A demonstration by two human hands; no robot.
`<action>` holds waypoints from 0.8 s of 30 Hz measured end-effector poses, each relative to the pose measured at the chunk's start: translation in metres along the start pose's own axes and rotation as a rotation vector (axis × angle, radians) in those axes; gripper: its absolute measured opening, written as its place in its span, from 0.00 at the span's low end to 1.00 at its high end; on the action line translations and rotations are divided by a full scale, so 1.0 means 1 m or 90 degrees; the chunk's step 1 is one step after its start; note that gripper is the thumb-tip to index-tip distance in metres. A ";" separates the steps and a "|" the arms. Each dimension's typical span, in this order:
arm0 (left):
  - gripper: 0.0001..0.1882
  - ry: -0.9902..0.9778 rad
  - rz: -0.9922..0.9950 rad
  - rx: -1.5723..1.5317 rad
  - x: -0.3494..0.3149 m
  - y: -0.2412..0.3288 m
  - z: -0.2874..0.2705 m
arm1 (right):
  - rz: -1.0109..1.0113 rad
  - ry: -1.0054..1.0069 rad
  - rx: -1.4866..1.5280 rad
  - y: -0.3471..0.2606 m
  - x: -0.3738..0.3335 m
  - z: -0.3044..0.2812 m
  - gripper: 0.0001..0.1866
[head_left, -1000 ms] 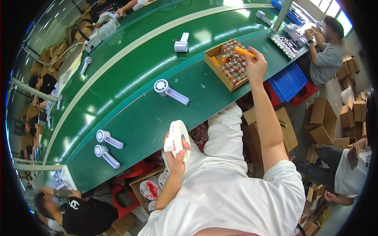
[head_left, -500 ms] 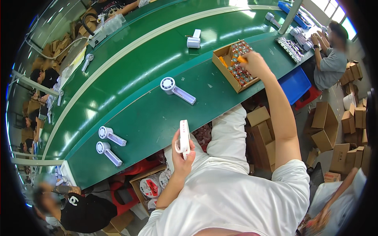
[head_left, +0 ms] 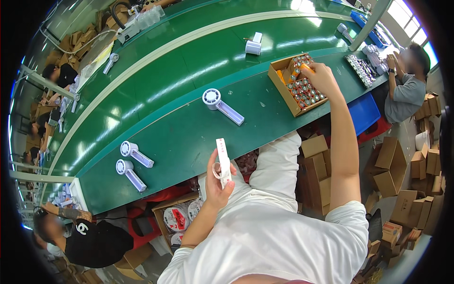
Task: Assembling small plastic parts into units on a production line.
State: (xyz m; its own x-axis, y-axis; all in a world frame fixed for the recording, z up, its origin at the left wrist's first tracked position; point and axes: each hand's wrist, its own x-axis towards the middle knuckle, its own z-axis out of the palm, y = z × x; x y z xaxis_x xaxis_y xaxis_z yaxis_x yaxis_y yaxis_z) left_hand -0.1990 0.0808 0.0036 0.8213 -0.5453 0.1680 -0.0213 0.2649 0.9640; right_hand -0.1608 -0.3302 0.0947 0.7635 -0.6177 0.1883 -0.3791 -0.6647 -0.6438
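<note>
My left hand [head_left: 220, 187] is closed around a white roll of tape [head_left: 221, 156] with red print, held upright in front of my lap; a clear curled loop shows beside my fingers. My right hand [head_left: 321, 79] pinches an orange battery [head_left: 308, 69] above an open cardboard box [head_left: 288, 102]. Several cylindrical batteries [head_left: 305, 92] stand in rows in that box, and orange ones lie along its left side. A white handheld fan [head_left: 224, 107] with an open handle lies on the green table between my hands.
Two more fans [head_left: 135, 154] lie at the table's left. Another white fan part [head_left: 253, 45] rests on the green conveyor [head_left: 189, 52]. At right are a blue bin [head_left: 363, 113], a tray of metal parts [head_left: 359, 70] and a seated person. Cardboard boxes [head_left: 390, 165] stand on the floor.
The view has shifted, moving the table items slightly right. The white tape in my left hand has turned to show more of its printed side. My right hand stays over the battery box.
</note>
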 end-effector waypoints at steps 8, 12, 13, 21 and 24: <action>0.50 0.045 -0.029 0.036 -0.003 0.000 0.005 | 0.033 -0.087 0.200 -0.024 0.019 -0.005 0.18; 0.51 0.099 0.011 0.109 -0.006 -0.011 -0.005 | -0.050 -0.065 0.554 -0.063 -0.041 0.006 0.11; 0.52 0.102 0.015 0.163 -0.001 -0.012 -0.004 | -0.027 -0.074 0.583 -0.074 -0.070 0.009 0.09; 0.58 0.056 0.227 0.528 0.026 0.006 0.003 | 0.088 -0.348 0.596 -0.119 -0.202 0.073 0.08; 0.59 0.062 0.234 0.500 0.023 0.006 -0.002 | 0.022 -0.350 0.554 -0.117 -0.212 0.078 0.04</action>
State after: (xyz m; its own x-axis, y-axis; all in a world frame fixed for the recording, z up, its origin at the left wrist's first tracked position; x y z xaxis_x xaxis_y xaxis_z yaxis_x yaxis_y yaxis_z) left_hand -0.1790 0.0710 0.0126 0.7300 -0.4527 0.5121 -0.6516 -0.2348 0.7213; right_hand -0.2371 -0.0889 0.0721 0.9760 -0.2078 -0.0649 -0.0622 0.0196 -0.9979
